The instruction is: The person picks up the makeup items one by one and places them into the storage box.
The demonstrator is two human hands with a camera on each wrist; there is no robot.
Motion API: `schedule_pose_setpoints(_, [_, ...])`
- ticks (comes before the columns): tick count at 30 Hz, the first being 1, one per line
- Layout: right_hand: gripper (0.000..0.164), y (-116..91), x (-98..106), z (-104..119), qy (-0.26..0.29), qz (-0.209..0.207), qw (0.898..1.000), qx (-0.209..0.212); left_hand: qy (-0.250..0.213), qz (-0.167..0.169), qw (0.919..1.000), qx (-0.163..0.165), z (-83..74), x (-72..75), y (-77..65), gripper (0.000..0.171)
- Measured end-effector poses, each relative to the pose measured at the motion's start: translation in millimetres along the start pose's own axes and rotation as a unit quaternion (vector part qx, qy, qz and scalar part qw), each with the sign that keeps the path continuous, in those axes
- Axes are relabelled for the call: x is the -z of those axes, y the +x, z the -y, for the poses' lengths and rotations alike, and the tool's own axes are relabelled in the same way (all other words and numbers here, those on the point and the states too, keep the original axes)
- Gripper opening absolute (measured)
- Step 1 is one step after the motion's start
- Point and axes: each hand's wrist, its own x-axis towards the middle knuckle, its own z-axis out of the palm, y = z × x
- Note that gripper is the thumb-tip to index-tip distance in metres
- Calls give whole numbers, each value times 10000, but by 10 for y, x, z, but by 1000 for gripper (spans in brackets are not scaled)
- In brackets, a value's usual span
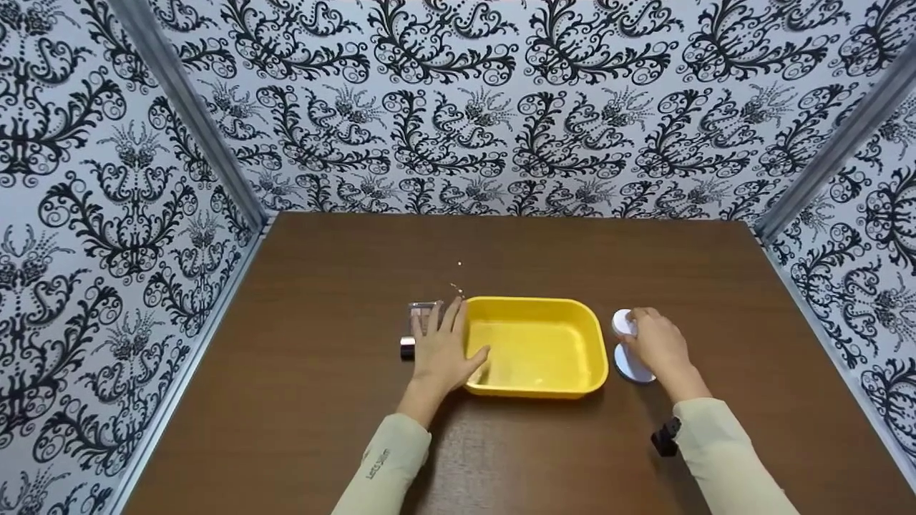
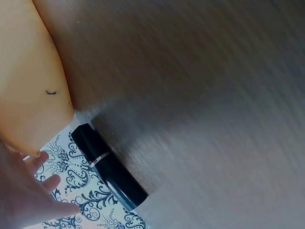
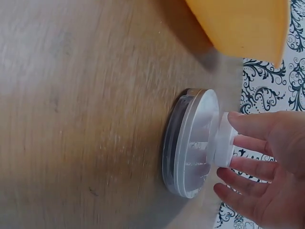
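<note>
My left hand (image 1: 438, 354) lies across the left rim of a yellow plastic basin (image 1: 533, 390), fingers spread and thumb over its inside. Just left of that hand are a small clear case (image 1: 424, 306) and a black tube with a silver band (image 2: 116, 183), which looks like a lipstick. To the right of the basin, my right hand (image 1: 660, 347) pinches a small white round lidded jar (image 3: 223, 143) between thumb and fingers. Close by on the table sits a wider round container with a pale lid (image 3: 198, 138); the hand partly covers it in the head view.
A thin, fine chain-like piece (image 1: 456, 288) and a tiny white speck (image 1: 459, 263) lie behind the basin. The brown wooden table (image 1: 343, 429) is bordered by walls with black-and-white patterned paper (image 1: 472, 107) at the back and both sides.
</note>
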Motion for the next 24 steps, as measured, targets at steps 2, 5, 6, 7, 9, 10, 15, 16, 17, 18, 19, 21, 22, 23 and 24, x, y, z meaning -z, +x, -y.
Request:
schedule_pose_setpoints(2, [39, 27, 0, 14, -77, -90, 9999, 28, 22, -24, 10000, 6, 7, 2, 4, 88])
schedule_pose_setpoints(5, [35, 55, -3, 16, -148, -232, 9996, 63, 9, -14, 10000, -2, 12, -3, 3, 88])
schedule_pose_setpoints(6, [33, 60, -5, 13, -159, -265, 9995, 74, 17, 1, 10000, -4, 13, -8, 1, 88])
schedule_pose_setpoints(7, [33, 66, -6, 8, -168, -281, 9994, 81, 8, 17, 10000, 1, 13, -11, -3, 87])
schedule_pose_setpoints(9, [33, 78, -15, -8, -185, -293, 9994, 85, -3, 19, 10000, 3, 13, -20, -8, 87])
schedule_pose_setpoints(10, [34, 81, -19, -12, -193, -291, 9993, 89, 2, 24, 10000, 9, 13, -20, -12, 86])
schedule_pose_setpoints(15, [44, 96, -40, -28, -151, -249, 9996, 48, -38, 24, 10000, -3, 9, -23, -19, 86])
schedule_pose_setpoints(16, [46, 96, -41, -27, -126, -235, 9996, 25, -57, 36, 10000, -13, 7, -20, -20, 86])
schedule_pose_setpoints(17, [48, 94, -40, -26, -96, -222, 9997, 2, -85, 39, 10000, -24, 6, -19, -21, 86])
schedule_pose_setpoints(18, [49, 94, -40, -26, -68, -215, 9997, -13, -123, 49, 9999, -31, 5, -16, -22, 86])
schedule_pose_setpoints(19, [50, 91, -35, -19, -38, -208, 9998, -27, -159, 52, 9999, -40, 5, -12, -21, 85])
schedule_pose_setpoints(21, [53, 89, -28, -11, 25, -242, 9997, -33, -186, 64, 9998, -64, 8, -8, -19, 85])
schedule_pose_setpoints(22, [54, 87, -22, -3, 55, -273, 9996, -27, -177, 63, 9998, -82, 12, -7, -14, 85])
schedule_pose_setpoints(23, [55, 85, -17, 5, 70, -329, 9994, 5, -202, 74, 9997, -100, 16, -9, -11, 84])
schedule_pose_setpoints(24, [56, 83, -9, 18, 94, -388, 9992, 36, -237, 79, 9996, -119, 21, -11, -8, 84])
